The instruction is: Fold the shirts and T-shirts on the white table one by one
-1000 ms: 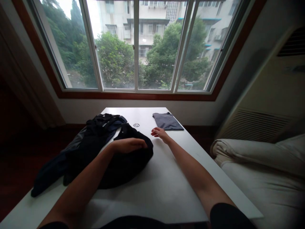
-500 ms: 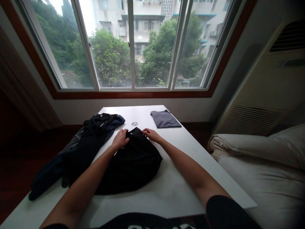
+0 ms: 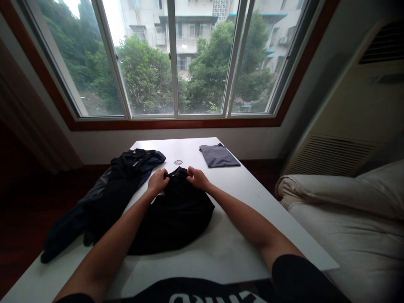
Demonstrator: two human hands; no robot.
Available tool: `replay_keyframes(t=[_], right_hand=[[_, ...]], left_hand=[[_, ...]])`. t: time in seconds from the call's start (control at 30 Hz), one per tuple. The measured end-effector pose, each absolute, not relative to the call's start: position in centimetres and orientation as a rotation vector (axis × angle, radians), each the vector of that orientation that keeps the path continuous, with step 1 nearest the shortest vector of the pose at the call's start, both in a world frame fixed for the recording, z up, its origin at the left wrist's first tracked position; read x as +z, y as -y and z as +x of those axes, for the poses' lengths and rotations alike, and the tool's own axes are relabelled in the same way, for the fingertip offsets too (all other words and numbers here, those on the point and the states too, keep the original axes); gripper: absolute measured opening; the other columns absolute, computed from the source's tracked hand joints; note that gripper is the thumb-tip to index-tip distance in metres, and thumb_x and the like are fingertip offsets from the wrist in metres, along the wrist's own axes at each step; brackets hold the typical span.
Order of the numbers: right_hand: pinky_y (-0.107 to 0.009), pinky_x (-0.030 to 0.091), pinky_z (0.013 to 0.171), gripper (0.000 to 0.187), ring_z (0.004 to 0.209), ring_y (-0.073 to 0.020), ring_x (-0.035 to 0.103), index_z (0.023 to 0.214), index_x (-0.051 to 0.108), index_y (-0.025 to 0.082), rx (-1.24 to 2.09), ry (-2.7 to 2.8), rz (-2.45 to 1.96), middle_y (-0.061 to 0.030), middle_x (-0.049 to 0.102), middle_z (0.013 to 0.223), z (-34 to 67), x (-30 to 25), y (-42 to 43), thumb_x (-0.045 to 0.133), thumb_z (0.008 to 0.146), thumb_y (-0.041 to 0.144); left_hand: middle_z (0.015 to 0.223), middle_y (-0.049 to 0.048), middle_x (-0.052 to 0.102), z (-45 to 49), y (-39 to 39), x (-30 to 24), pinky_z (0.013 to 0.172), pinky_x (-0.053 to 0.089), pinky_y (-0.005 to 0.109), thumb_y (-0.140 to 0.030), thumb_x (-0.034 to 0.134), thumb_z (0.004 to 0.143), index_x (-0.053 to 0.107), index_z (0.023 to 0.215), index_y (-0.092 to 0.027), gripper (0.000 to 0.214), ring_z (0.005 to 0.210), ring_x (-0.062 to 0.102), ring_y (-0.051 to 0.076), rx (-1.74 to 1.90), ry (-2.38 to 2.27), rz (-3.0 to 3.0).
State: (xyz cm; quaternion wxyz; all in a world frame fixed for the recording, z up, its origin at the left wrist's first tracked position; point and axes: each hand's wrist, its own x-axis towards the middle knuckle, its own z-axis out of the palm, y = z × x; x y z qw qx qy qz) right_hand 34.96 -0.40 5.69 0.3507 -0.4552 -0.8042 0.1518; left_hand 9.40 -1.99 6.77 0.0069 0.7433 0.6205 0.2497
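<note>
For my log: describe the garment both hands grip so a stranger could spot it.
On the white table below the window lies a black garment. The left hand and right hand pinch its far edge; the dark pile and folded grey shirt lie untouched.

Light source: soft daylight comes in through the far window (image 3: 176, 63).
Brightness: the glass is bright and the sky at far left is blown out; the room is dim.
Table: the white table (image 3: 227, 252) carries a pale sheen.
Shadow: the black garment (image 3: 176, 214) loses its folds and casts faint shade to its right.
Distortion: the wide lens bows the window frame, and the corners darken.
Focus: sharp at the centre.
</note>
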Motion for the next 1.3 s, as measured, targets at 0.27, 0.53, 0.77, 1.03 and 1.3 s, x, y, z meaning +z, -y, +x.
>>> replay_keyframes(t=[0.27, 0.53, 0.77, 1.03, 1.3], right_hand=[[-0.030, 0.041, 0.068, 0.007, 0.070, -0.0204, 0.053, 0.088, 0.054, 0.024, 0.273, 1.374, -1.426, -0.0015, 0.059, 0.074, 38.8, 5.9, -2.5, 0.049, 0.084, 0.028], [-0.037, 0.046, 0.089, 0.020, 0.090, -0.0264, 0.056, 0.094, 0.063, 0.020, 0.160, 1.372, -1.547, -0.0120, 0.065, 0.095, 42.2, 4.5, -4.6, 0.047, 0.082, 0.020], [-0.036, 0.042, 0.099, 0.020, 0.103, -0.0270, 0.058, 0.097, 0.068, 0.019, -0.003, 1.732, -1.486, -0.0110, 0.070, 0.102, 40.4, 5.0, -3.9, 0.051, 0.088, 0.015], [-0.033, 0.044, 0.091, 0.028, 0.106, -0.0272, 0.065, 0.119, 0.069, 0.023, 0.089, 2.112, -1.644, -0.0120, 0.074, 0.112, 38.4, 3.5, -3.3, 0.064, 0.095, 0.037], [-0.032, 0.044, 0.079, 0.041, 0.095, -0.0278, 0.069, 0.106, 0.074, 0.024, 0.219, 1.976, -1.805, -0.0114, 0.076, 0.102, 39.5, 3.7, -3.7, 0.053, 0.101, 0.058]], left_hand=[[0.113, 0.0090, 0.065, 7.4, 1.2, 6.3, 0.089, 0.046, 0.036, -0.027, 0.065, 0.086, 0.070, 0.095, -0.022, 0.011, 0.106, 0.061, 0.028, 0.710, -1.888, 2.351], [0.108, 0.0104, 0.068, 7.9, 0.4, 4.6, 0.098, 0.046, 0.035, -0.034, 0.044, 0.103, 0.069, 0.099, -0.020, 0.029, 0.107, 0.062, 0.024, 0.837, -1.647, 2.326], [0.120, 0.0113, 0.070, 7.8, 0.0, 2.4, 0.102, 0.047, 0.037, -0.024, 0.063, 0.090, 0.067, 0.123, -0.021, 0.034, 0.114, 0.063, 0.026, 0.789, -1.759, 2.127], [0.099, 0.0063, 0.075, 8.8, -0.4, 2.2, 0.084, 0.052, 0.033, -0.041, 0.057, 0.095, 0.070, 0.100, -0.021, 0.024, 0.092, 0.070, 0.022, 0.957, -1.562, 1.908], [0.096, 0.0060, 0.071, 11.3, 0.9, 3.3, 0.081, 0.054, 0.031, -0.041, 0.059, 0.092, 0.064, 0.094, -0.020, 0.022, 0.089, 0.069, 0.021, 1.166, -1.388, 1.766]])
